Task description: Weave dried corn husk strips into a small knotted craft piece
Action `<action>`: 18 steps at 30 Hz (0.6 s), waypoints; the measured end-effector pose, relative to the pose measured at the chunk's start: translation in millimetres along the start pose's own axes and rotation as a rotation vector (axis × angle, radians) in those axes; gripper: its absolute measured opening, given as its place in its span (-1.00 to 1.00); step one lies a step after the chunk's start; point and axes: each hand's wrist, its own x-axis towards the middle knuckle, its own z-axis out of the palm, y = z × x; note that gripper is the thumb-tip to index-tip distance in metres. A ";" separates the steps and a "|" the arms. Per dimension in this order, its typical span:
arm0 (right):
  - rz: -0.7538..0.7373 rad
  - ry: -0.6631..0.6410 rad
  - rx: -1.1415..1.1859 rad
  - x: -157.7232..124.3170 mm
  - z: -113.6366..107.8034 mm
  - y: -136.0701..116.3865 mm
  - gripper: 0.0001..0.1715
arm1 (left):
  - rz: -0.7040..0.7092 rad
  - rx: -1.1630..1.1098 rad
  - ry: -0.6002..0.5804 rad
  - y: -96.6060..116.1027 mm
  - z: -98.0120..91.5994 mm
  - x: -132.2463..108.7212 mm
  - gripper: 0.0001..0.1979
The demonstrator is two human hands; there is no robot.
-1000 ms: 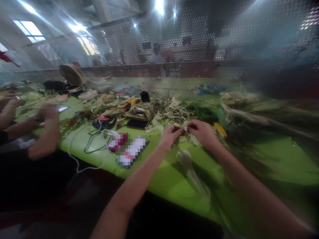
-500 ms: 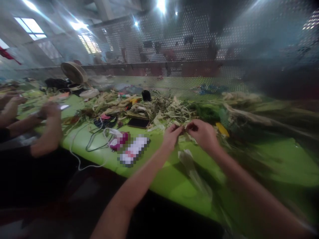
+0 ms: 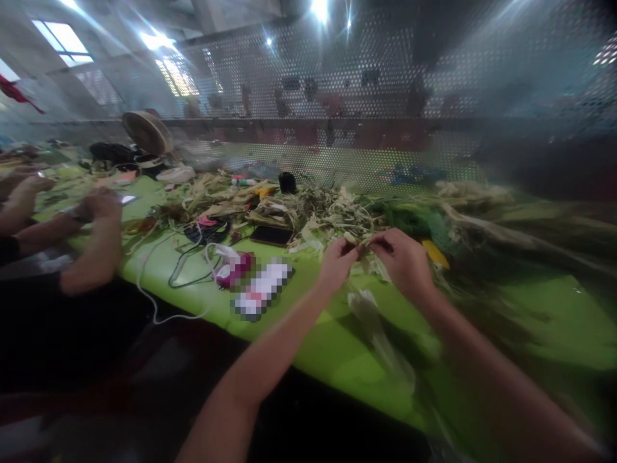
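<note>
My left hand [image 3: 336,263] and my right hand [image 3: 405,260] meet over the green table [image 3: 332,347], fingertips pinched together on a pale dried leaf strip [image 3: 364,247]. A longer pale leaf piece [image 3: 373,321] trails down from between them onto the table toward me. Just beyond my hands lies a heap of dried leaf strips [image 3: 318,212].
A dark phone [image 3: 272,236], cables [image 3: 186,273], a pink item [image 3: 231,270] and a blurred-out object [image 3: 263,289] lie left of my hands. Another person's arms [image 3: 91,238] rest at the table's left end. A perforated screen [image 3: 337,96] backs the table; long leaf bundles [image 3: 520,225] lie right.
My hands stay pinched together on the strip with only slight finger shifts. The view has drifted a little, so everything sits slightly right and higher.
</note>
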 end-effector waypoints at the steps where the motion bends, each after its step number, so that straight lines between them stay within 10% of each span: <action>1: -0.012 -0.005 -0.025 0.6 -1.6 -0.3 -0.88 | 0.011 0.002 -0.028 1.5 0.0 0.0 -0.79; 18: 0.025 -0.053 0.078 3.4 -3.6 -2.2 -0.86 | 0.058 -0.013 -0.135 12.4 0.7 -3.6 -0.79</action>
